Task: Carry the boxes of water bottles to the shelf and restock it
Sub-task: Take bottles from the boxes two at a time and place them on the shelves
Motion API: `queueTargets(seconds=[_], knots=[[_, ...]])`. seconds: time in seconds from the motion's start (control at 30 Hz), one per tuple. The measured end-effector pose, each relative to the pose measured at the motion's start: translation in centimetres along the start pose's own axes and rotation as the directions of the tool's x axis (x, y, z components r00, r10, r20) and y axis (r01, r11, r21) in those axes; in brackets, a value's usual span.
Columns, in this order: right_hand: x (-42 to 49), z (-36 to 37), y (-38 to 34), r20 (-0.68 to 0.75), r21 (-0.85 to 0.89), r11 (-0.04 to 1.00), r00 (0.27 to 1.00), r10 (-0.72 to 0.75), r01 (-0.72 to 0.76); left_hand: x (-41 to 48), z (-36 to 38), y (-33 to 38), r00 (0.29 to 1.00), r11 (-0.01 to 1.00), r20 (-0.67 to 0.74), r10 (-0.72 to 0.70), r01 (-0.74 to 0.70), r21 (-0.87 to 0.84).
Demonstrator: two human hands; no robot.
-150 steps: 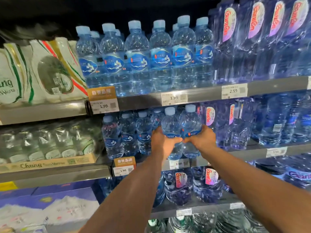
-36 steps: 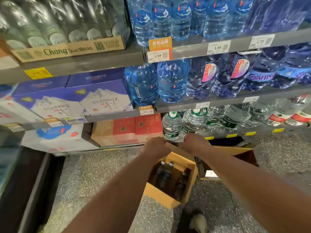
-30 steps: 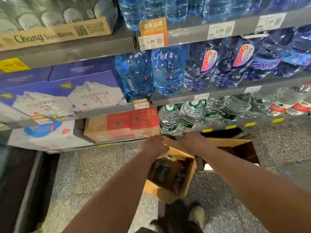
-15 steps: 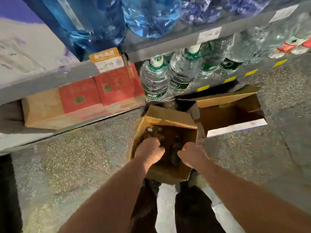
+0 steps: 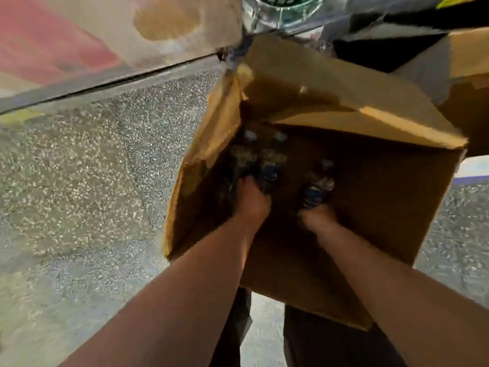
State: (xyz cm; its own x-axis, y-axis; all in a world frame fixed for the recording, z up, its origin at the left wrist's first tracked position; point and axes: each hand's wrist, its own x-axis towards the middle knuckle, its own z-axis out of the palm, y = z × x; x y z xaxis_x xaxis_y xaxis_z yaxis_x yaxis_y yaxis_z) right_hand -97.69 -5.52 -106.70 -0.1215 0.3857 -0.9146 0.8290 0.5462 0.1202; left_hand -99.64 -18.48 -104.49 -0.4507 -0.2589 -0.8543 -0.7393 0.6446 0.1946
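Speckled floor (image 5: pixel 92 181) carries an open cardboard box (image 5: pixel 375 207) at the person's feet. Inside it, the left hand (image 5: pixel 251 201) touches two water bottles (image 5: pixel 267 168) by the left wall, and the right hand (image 5: pixel 317 217) touches a third bottle (image 5: pixel 317 186). Dark blur hides the fingers, so I cannot tell whether either hand grips. Beyond runs the bottom shelf (image 5: pixel 105 80).

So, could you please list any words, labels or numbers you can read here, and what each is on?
None can be read.
Green label on the shelf bottle: white marks, too blurred.
Blue labels on the bottles in the box: too dark and blurred.
Red carton: blurred, no print legible.
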Motion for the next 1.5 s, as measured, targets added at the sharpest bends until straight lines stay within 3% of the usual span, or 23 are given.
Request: queueTargets(seconds=[0.2,0.27,0.47,0.63,0.8,1.0,1.23,1.5], knots=[[3.3,2.1,0.4,-0.095,0.222,0.969,0.987,0.133,-0.109,3.9,3.3,-0.8,0.999,0.983,-0.035,0.016,-0.023,-0.184],[3.5,2.6,-0.1,-0.069,0.316,0.942,0.987,0.143,-0.114,4.4,3.8,-0.5,0.999,0.989,-0.044,0.02,-0.026,-0.142],[3.6,2.3,-1.2,0.016,0.326,0.943,0.998,0.059,-0.062,4.9,4.7,-0.3,0.997,0.998,-0.047,0.054,-0.056,-0.041],[4.0,1.9,-0.7,0.173,0.467,0.876,0.984,0.039,-0.117,5.8,5.0,0.8,0.995,0.994,0.098,0.02,-0.01,-0.107],[5.0,2.3,-0.3,0.177,0.586,0.792,0.981,0.08,-0.171,6.7,5.0,0.4,0.981,0.973,0.182,0.065,-0.022,-0.23],[4.3,1.5,-0.6,0.197,0.586,0.789,0.977,0.08,-0.183,6.0,4.0,0.6,0.979,0.949,0.198,0.038,0.027,-0.315],[-4.1,-3.9,-1.1,0.049,0.494,0.869,0.997,-0.066,0.033,-1.9,-1.4,1.7,0.992,0.916,0.125,-0.02,0.068,-0.396],[-16.5,-11.4,0.4,0.054,0.403,0.905,0.984,-0.17,0.135,-13.3,-7.3,4.3,0.998,0.876,0.065,-0.003,0.034,-0.482]])
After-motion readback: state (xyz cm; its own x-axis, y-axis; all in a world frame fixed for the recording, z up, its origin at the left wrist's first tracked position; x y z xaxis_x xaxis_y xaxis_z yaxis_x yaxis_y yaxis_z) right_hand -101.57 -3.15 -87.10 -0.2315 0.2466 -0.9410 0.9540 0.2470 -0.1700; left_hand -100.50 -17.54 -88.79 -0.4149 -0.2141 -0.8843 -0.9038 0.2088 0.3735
